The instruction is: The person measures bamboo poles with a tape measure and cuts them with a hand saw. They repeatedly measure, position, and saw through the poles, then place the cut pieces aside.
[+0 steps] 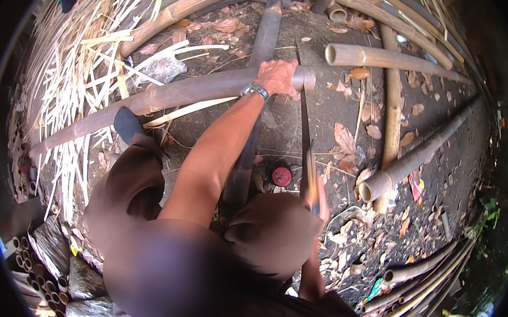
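Observation:
My left hand [277, 77], with a watch [254, 90] at its wrist, is wrapped over a thick bamboo pole [176, 93] near its right end. The pole lies slantwise across another dark bamboo pole [267, 31]. In my right hand [321, 202], low and right of centre, is the handle of a handsaw. The long thin saw blade [306, 124] points away from me and crosses the pole's end just right of my left hand. How deep the blade sits in the bamboo I cannot tell. My right fingers are partly hidden behind the handle and my knee.
A red-lidded jar [280, 174] stands on the soil between my legs. Pale split strips [90, 73] pile up at left. Cut bamboo lengths [388, 58] lie at right among dry leaves, with thinner poles [421, 285] at lower right and stacked tubes [37, 273] at lower left.

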The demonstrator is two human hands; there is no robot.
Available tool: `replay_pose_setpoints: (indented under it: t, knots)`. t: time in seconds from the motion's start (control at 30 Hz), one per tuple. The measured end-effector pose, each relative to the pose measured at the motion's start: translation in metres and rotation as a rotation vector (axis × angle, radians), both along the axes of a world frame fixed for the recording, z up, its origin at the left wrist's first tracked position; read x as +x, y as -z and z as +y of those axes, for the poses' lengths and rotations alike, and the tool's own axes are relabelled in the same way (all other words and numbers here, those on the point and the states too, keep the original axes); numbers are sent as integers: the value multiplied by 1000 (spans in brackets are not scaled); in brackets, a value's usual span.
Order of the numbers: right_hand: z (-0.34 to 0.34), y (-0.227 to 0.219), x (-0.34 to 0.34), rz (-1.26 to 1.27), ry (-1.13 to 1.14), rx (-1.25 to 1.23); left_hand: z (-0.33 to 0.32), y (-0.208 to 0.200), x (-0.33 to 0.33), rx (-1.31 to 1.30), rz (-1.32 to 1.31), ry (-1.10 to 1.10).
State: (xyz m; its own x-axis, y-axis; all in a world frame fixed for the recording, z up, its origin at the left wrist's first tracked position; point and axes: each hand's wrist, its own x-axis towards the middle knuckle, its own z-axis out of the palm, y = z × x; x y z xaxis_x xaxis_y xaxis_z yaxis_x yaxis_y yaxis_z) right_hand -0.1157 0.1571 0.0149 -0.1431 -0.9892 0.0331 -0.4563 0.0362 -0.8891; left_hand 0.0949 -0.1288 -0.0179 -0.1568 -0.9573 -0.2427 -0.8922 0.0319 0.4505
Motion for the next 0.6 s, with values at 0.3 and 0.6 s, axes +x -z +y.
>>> replay_pose_setpoints:
  t: [0.3, 0.6]
  knots:
    - [-172, -14, 64, -25, 33, 54, 2, 2, -13, -127, -41, -3]
    - [43, 2, -17, -28, 19, 15, 2, -3, 1, 46, -18, 12]
